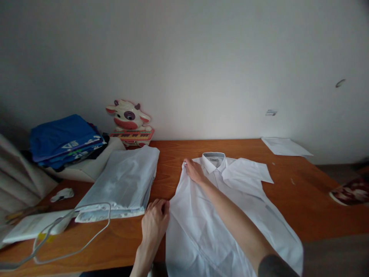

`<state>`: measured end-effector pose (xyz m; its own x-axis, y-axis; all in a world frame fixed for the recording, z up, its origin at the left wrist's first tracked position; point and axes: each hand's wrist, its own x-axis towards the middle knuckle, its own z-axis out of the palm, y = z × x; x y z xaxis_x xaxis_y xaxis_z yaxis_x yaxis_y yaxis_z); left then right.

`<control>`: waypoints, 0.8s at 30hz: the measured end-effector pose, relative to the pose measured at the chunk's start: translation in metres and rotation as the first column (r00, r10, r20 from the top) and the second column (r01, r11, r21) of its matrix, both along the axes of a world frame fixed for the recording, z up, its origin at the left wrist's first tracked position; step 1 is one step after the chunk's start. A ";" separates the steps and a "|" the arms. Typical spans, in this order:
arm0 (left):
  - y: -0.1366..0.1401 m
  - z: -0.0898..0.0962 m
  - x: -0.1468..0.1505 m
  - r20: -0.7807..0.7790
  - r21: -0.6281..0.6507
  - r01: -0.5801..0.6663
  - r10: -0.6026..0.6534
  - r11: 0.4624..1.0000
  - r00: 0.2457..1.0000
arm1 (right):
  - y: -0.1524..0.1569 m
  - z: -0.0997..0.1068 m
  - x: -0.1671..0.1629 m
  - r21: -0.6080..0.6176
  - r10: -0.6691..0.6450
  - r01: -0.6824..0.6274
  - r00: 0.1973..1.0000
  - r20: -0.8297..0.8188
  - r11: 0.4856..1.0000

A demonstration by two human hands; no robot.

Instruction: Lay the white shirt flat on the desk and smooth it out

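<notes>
White shirt (196, 219) lies on counter (300, 200), collar (209, 164) toward twelve o'clock; right hand (194, 171) pinching its edge at eleven, left hand (155, 219) at nine, seemingly keeping the side taut.

The shirt (196, 219) lies on the table (300, 200), its collar toward the wall (201, 77), which rises behind it. Just left of the shirt sits the folded cloth (123, 177). Behind the shirt and to its left, the toy (131, 119) stands near the wall. Farther left of the shirt is the box (99, 163), with the clothes (66, 134) piled on it. The paper (284, 147) lies behind the shirt, to its right. Left of the shirt's lower half loops the cable (110, 215).
</notes>
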<state>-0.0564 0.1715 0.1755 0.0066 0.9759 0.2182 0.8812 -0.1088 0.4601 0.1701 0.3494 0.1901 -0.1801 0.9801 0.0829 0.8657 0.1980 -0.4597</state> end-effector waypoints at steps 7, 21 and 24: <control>0.002 0.002 -0.010 -0.071 -0.082 0.014 -0.020 0.997 0.997 | 0.016 0.017 -0.007 -0.062 -0.077 0.082 0.994 0.081 0.995; 0.041 -0.010 0.082 -0.184 0.042 0.399 -0.385 0.916 0.904 | -0.062 0.035 0.032 0.111 0.048 -0.025 0.977 -0.210 0.994; 0.043 -0.024 0.079 -0.203 0.045 0.357 -0.342 0.933 0.918 | -0.188 0.019 0.087 0.306 0.014 0.163 0.864 -0.503 0.938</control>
<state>0.0226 0.2149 0.1518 0.3928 0.8833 0.2561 0.8496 -0.4551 0.2666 0.2574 0.1616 0.2087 0.0437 0.8882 0.4574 0.5617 0.3568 -0.7465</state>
